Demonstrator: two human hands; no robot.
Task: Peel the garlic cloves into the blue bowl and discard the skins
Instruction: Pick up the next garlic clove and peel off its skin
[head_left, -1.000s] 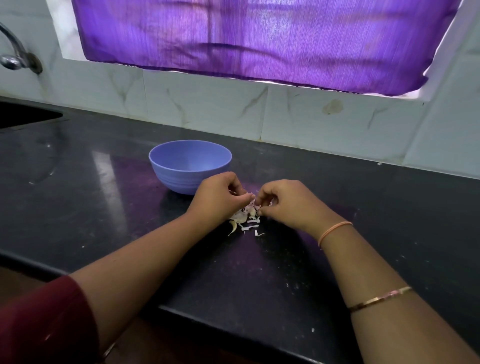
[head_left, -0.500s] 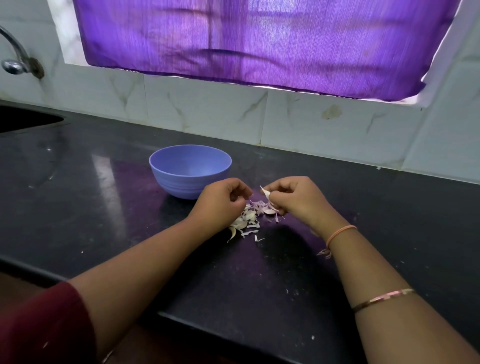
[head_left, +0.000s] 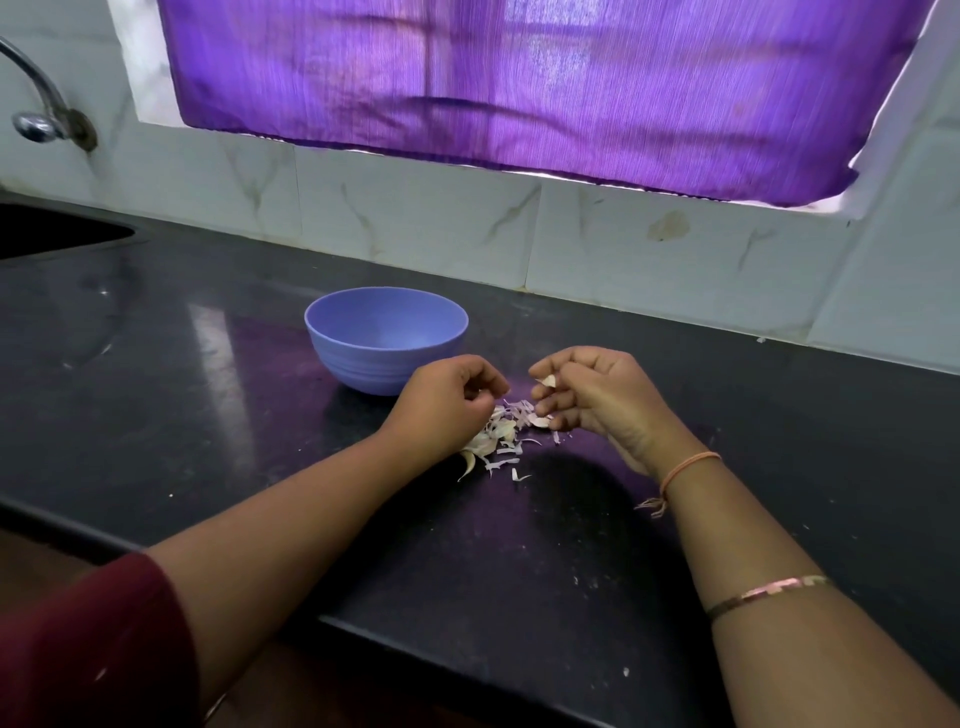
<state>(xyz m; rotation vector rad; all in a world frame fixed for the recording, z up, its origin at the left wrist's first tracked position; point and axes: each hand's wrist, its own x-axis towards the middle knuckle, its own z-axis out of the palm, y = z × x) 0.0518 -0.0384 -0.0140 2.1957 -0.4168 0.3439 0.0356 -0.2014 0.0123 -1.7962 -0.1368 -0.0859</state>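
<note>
One blue bowl stands on the tabletop. Just in front of the bowl are two hands: the left hand and the right hand, which holds one garlic clove. There also lies one heap of skins, with too many pieces to count. Far left of the bowl is one tap.
</note>
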